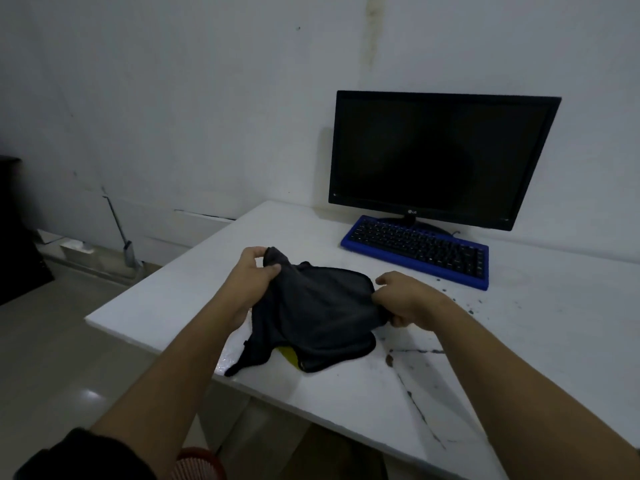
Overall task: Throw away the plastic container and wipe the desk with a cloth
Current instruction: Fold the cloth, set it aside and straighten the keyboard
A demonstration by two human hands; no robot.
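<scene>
A dark grey cloth (pixel 311 317) hangs between both hands just above the white desk (pixel 519 341), its lower edge draped onto the surface. My left hand (pixel 252 275) grips the cloth's upper left corner. My right hand (pixel 405 303) pinches its right edge. A small yellow patch (pixel 289 355) shows under the cloth's lower edge. Dark specks and streaks mark the desk to the right of the cloth. No plastic container is in view.
A black monitor (pixel 440 157) stands at the back of the desk with a blue-framed keyboard (pixel 415 251) in front of it. A red basket rim (pixel 197 462) shows on the floor below the desk's near edge. A dark cabinet (pixel 17 230) stands at far left.
</scene>
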